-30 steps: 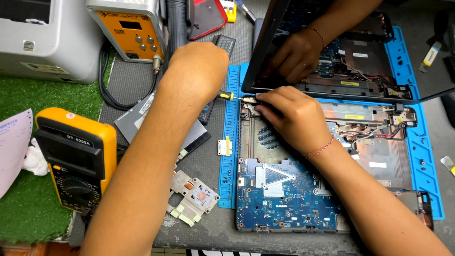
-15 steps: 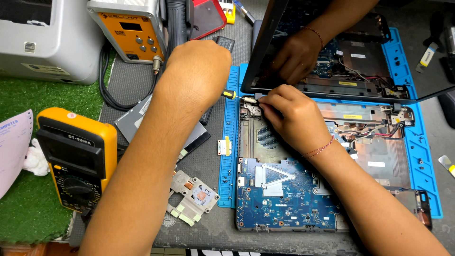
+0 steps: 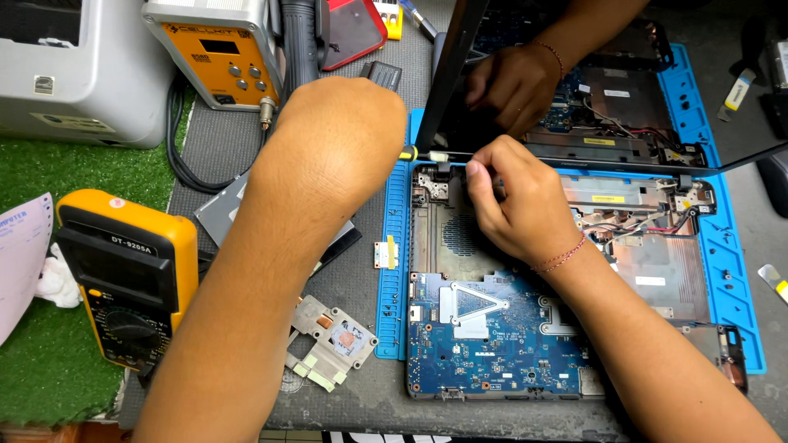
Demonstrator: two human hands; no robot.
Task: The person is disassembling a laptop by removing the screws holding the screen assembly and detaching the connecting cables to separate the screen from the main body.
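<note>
Left hand (image 3: 341, 135) closed round a screwdriver (image 3: 427, 153); only the yellow-and-black collar and the thin shaft show past the knuckles, handle hidden inside the fist. Shaft runs level, pointing right, tip at the left hinge of the opened laptop base (image 3: 574, 271).

Right hand (image 3: 513, 201) rests on the base just right of that hinge, fingers curled narrow, fingertips pinched at the screwdriver tip; whether they hold a screw or only steady the tip I cannot tell, too small to see. Thin red cord at the wrist.

Base lies on a blue work mat (image 3: 392, 271) on the grey table (image 3: 361, 279). Blue circuit board (image 3: 492, 336) fills its near-left corner. Dark lid stands open at the far edge.

A third hand (image 3: 513, 82), another person's, reaches in from the far side and grips the lid's lower edge.

Left of the mat: metal heatsink plate (image 3: 332, 340) near, yellow multimeter (image 3: 131, 279) further left on green turf. Far left: orange-faced bench unit (image 3: 217, 53) with black cable.
</note>
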